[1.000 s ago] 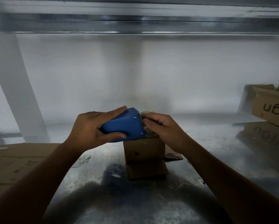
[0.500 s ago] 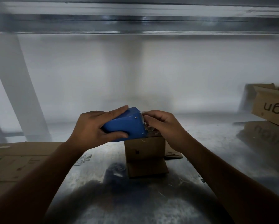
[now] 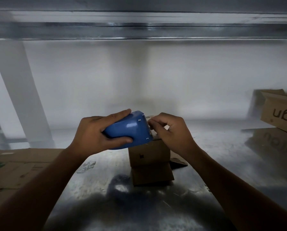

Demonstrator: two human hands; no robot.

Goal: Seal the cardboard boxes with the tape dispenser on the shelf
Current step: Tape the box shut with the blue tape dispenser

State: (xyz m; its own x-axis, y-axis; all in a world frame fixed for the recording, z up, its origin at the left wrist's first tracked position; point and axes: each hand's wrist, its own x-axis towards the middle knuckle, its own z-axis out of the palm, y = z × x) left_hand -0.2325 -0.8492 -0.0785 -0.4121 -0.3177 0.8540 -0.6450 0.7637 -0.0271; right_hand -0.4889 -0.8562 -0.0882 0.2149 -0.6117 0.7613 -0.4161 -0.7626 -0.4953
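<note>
So, both hands are up over the middle of the shelf (image 3: 222,164), above a small box (image 3: 148,152). The left hand (image 3: 96,132) grips the blue tape dispenser (image 3: 129,130), fingers laid along the top and thumb curled under its lower side. The dispenser is in the air, tilted, with its toothed end pointing right and its lower corner just over the top of the small box. I can't tell if it actually touches the cardboard.

The right hand (image 3: 171,130) is right at those teeth, fingers curled in, pinching the clear tape (image 3: 153,135) where it comes off the dispenser. The tape is see-through and a bit blurry, so how far it runs is hard to make out.

The small box stands upright on the metal shelf, with a front flap (image 3: 152,174) folded down flat toward the near edge and another flap poking out on its right side.

Other stuff: flattened cardboard (image 3: 14,164) lies along the left edge of the shelf, and a bigger open box (image 3: 279,112) with dark printed letters sits at the far right corner, mirrored in the shiny surface. A clear scrap (image 3: 88,165) lies on the shelf between the flat cardboard and the small box. A metal beam (image 3: 139,29) runs across overhead.
</note>
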